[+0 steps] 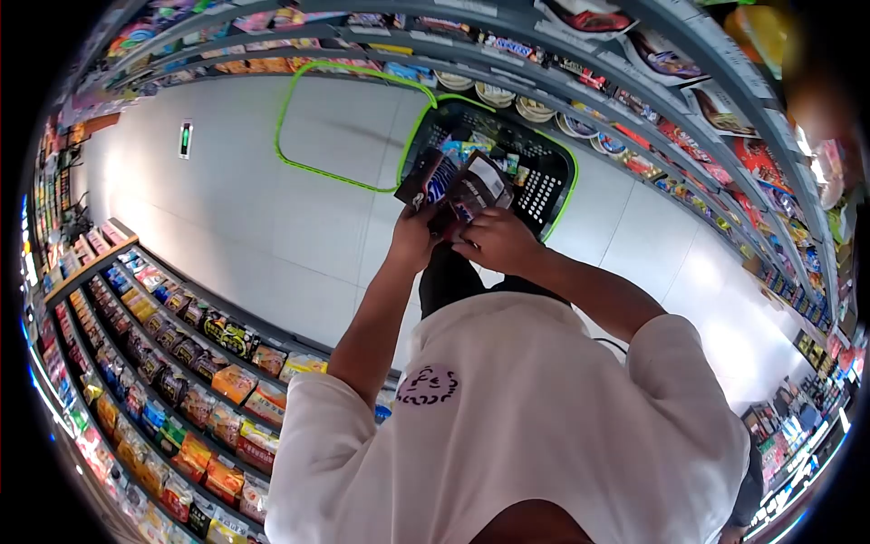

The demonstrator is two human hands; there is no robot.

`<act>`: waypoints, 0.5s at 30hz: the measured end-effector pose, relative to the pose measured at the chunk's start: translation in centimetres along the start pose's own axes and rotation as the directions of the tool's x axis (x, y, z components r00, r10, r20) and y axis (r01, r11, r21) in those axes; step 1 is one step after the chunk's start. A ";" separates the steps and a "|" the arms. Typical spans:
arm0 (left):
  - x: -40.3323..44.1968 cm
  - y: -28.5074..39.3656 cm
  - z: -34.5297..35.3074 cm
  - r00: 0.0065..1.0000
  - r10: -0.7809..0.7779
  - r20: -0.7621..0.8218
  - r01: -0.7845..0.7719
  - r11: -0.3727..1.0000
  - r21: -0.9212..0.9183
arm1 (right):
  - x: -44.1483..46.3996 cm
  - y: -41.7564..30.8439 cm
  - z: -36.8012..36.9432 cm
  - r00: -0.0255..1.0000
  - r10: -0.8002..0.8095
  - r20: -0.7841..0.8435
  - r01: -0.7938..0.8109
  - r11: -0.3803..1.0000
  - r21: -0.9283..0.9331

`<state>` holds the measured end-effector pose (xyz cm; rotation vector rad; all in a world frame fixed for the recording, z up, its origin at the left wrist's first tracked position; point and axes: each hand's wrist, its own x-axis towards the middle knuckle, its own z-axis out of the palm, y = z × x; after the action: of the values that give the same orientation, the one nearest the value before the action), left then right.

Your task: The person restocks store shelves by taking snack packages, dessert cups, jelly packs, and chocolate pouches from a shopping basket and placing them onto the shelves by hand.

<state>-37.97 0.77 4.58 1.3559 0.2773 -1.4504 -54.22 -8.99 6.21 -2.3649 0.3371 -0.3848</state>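
My left hand [414,238] is closed on a dark brown candy pack [431,184] with white-and-blue lettering. My right hand [497,240] grips a second dark brown candy pack [478,188], which has a pale label on its upper end. The two packs are side by side and tilted, and their lower ends are hidden by my fingers. Just beyond them on the floor sits a black shopping basket [553,165] with a green rim, holding several colourful packets [467,148]. Its green handle [283,113] is folded down to the left.
Shelves [507,77] of sweets and snacks curve along the far side and right, close behind the basket. At lower left stands a tiered rack [195,363] of bagged snacks. Pale floor tiles [272,227] lie between them. A floor sticker [185,139] shows at the left.
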 end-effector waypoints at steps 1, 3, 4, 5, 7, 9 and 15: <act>-0.7 1.4 0.7 0.998 0.037 0.060 -0.036 0.999 -0.015 | 0.2 -0.3 -1.2 1.000 -0.022 -0.019 0.021 1.000 -0.017; -2.6 3.3 1.5 0.993 0.095 0.072 -0.091 0.994 -0.063 | 0.5 -0.8 -3.6 0.986 0.167 -0.024 -0.165 0.985 0.045; -3.1 3.9 1.4 0.986 0.130 0.101 -0.121 0.989 -0.084 | 0.9 -1.1 -5.2 0.975 0.202 -0.092 -0.192 0.976 0.108; -3.5 4.5 1.6 0.977 0.166 0.133 -0.152 0.983 -0.105 | 1.0 -1.0 -6.3 0.976 0.186 -0.110 -0.176 0.980 0.093; -4.7 5.5 2.2 0.962 0.228 0.147 -0.214 0.971 -0.107 | 0.7 -0.7 -8.3 0.895 0.345 -0.283 -0.317 0.938 0.142; -5.7 6.7 2.3 0.945 0.247 0.214 -0.220 0.965 -0.142 | 0.4 -0.5 -10.2 0.861 0.375 -0.343 -0.312 0.923 0.226; -8.8 9.6 3.5 0.858 0.334 0.390 -0.269 0.939 -0.214 | -1.3 1.2 -13.2 0.728 0.590 -0.349 -0.449 0.795 0.408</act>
<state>-34.36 -1.02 17.47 0.8833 -0.1048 -1.3802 -60.43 -17.40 14.51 -1.7484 1.0764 -0.6657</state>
